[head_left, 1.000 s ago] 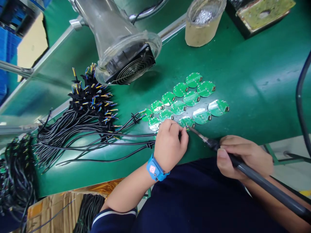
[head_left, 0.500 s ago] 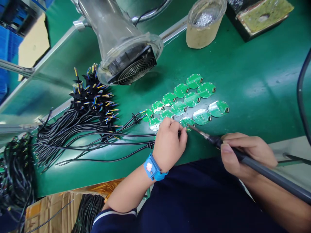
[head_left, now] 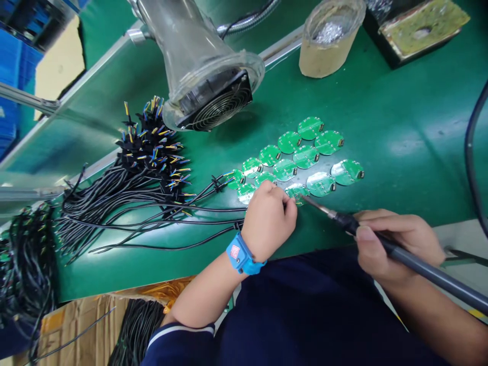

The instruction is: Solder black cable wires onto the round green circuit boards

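Note:
My left hand, with a blue wrist strap, is closed over the lower row of round green boards; a black cable runs under it, and what its fingers pinch is hidden. My right hand grips a soldering iron like a pen. The iron's tip is at a green circuit board just right of my left fingertips. More round boards lie in slanting rows behind and beside it. At the left, one board has cable wires at its edge.
A fume duct with a fan hangs over the table. Bundled black cables lie left. A tan cup and a sponge tray stand at the back. A dark cord hangs right; a cardboard box sits below left.
The whole view has shifted slightly, moving the boards, duct and cup a little to the right in the picture. Both hands keep nearly the same poses, and the iron's tip remains at the same board.

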Available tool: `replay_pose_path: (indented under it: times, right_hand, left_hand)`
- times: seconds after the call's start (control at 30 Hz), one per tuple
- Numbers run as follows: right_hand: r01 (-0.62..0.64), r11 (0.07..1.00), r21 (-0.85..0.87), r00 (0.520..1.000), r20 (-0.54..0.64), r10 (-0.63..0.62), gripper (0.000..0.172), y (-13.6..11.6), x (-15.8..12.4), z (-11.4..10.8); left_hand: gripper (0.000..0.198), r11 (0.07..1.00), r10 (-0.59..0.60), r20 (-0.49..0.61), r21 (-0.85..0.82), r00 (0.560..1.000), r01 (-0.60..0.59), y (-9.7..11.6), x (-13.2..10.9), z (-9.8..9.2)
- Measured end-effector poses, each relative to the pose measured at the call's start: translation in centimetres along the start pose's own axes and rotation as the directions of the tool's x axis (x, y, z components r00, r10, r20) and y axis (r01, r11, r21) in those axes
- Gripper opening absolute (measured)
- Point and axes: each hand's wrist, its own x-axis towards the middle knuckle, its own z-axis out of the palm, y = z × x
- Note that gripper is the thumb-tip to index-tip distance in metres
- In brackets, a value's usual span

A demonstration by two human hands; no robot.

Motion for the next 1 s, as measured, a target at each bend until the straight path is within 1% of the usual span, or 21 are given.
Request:
replay_pose_path:
  times: [0.07,0.1,0.13,0.2,0.3,0.37,0.43,0.47,0.5,0.57,0.6,0.63,0.7,0.73,0.77,0.8,0.83,0.87,0.93,0.97,1.0]
  right_hand:
    - [0.03,0.996,0.088,0.994,-0.108,-0.021,0.008,0.3,-0.1,0.1]
    - [0.063,0.991,0.118,0.983,-0.178,-0.041,0.008,0.4,-0.1,0.2]
    - [0.088,0.986,0.139,0.973,-0.222,-0.056,0.009,0.5,-0.1,0.2]
    - [0.076,0.984,0.162,0.964,-0.263,-0.031,0.011,0.6,0.0,0.3]
    - [-0.011,0.985,0.17,0.969,-0.242,0.053,0.017,0.7,0.1,0.2]
    - [0.006,0.988,0.156,0.946,-0.32,0.045,0.022,0.9,0.1,0.1]
    - [0.028,0.992,0.123,0.922,-0.388,0.022,0.027,1.1,0.1,0.2]
    - [0.033,0.994,0.105,0.914,-0.407,0.012,0.028,1.2,0.2,0.2]
    - [0.039,0.994,0.099,0.913,-0.409,0.005,0.027,1.2,0.2,0.3]
    - [0.042,0.991,0.13,0.925,-0.38,0.01,0.02,1.2,0.2,0.5]
    - [0.059,0.987,0.153,0.925,-0.381,0.003,0.016,1.1,0.3,0.6]
    - [0.077,0.982,0.173,0.924,-0.383,-0.004,0.014,1.0,0.3,0.7]
    - [0.092,0.978,0.187,0.926,-0.376,-0.016,0.013,1.0,0.3,0.7]
    - [0.099,0.979,0.177,0.926,-0.377,-0.026,0.014,1.0,0.3,0.7]
    - [0.112,0.98,0.165,0.922,-0.385,-0.041,0.015,1.1,0.3,0.6]
    - [0.128,0.98,0.151,0.914,-0.403,-0.058,0.014,1.2,0.4,0.5]
    - [0.15,0.98,0.134,0.903,-0.422,-0.081,0.013,1.4,0.5,0.3]
    - [0.18,0.976,0.119,0.891,-0.44,-0.11,0.011,1.6,0.5,0.0]
    - [0.221,0.966,0.131,0.889,-0.436,-0.144,0.009,2.1,0.7,-0.5]
    - [0.231,0.961,0.152,0.892,-0.427,-0.146,0.009,2.3,0.8,-0.8]
    - [0.234,0.955,0.183,0.898,-0.418,-0.139,0.01,2.5,0.9,-1.0]
  left_hand:
    - [0.017,1.0,0.0,0.012,0.003,1.0,-0.001,0.0,0.2,-0.1]
    - [0.017,1.0,0.009,0.016,0.003,1.0,-0.009,0.0,0.3,0.0]
    - [0.019,1.0,0.02,0.016,0.006,1.0,-0.02,0.0,0.3,0.0]
    - [0.02,0.999,0.035,0.01,0.02,0.999,-0.035,0.1,0.2,0.2]
    - [0.018,0.997,0.048,-0.025,0.068,0.999,-0.046,0.4,-0.2,0.5]
    - [0.014,0.99,0.099,-0.06,0.104,0.993,-0.093,0.2,-0.5,0.2]
    - [0.014,0.98,0.163,-0.127,0.138,0.978,-0.145,-0.9,-0.7,-0.9]
    - [0.015,0.976,0.172,-0.182,0.168,0.968,-0.141,-1.7,-0.6,-1.7]
    - [0.016,0.971,0.163,-0.242,0.209,0.957,-0.112,-2.7,-0.5,-2.8]
    - [0.017,0.949,0.11,-0.334,0.316,0.936,0.002,-5.1,0.1,-5.0]
    - [0.018,0.929,0.083,-0.331,0.366,0.94,0.047,-6.3,0.5,-6.1]
    - [0.018,0.914,0.063,-0.293,0.4,0.954,0.062,-7.5,1.0,-7.0]
    - [0.013,0.914,0.046,-0.14,0.405,0.989,0.015,-9.2,1.9,-8.3]
    - [0.011,0.926,0.051,-0.067,0.377,0.996,-0.022,-9.6,2.2,-8.8]
    - [0.01,0.939,0.064,-0.027,0.339,0.998,-0.052,-9.6,2.5,-9.1]
    - [0.01,0.952,0.081,-0.031,0.298,0.996,-0.068,-9.3,2.6,-9.2]
    - [0.011,0.964,0.097,-0.077,0.255,0.992,-0.074,-8.6,2.5,-9.2]
    - [0.011,0.975,0.109,-0.151,0.21,0.983,-0.076,-7.6,2.3,-9.0]
    - [0.01,0.988,0.13,-0.286,0.118,0.949,-0.1,-5.0,1.8,-7.9]
    - [0.009,0.988,0.15,-0.316,0.075,0.937,-0.133,-3.6,1.4,-7.0]
    - [0.009,0.984,0.178,-0.315,0.036,0.932,-0.175,-2.2,1.2,-5.9]
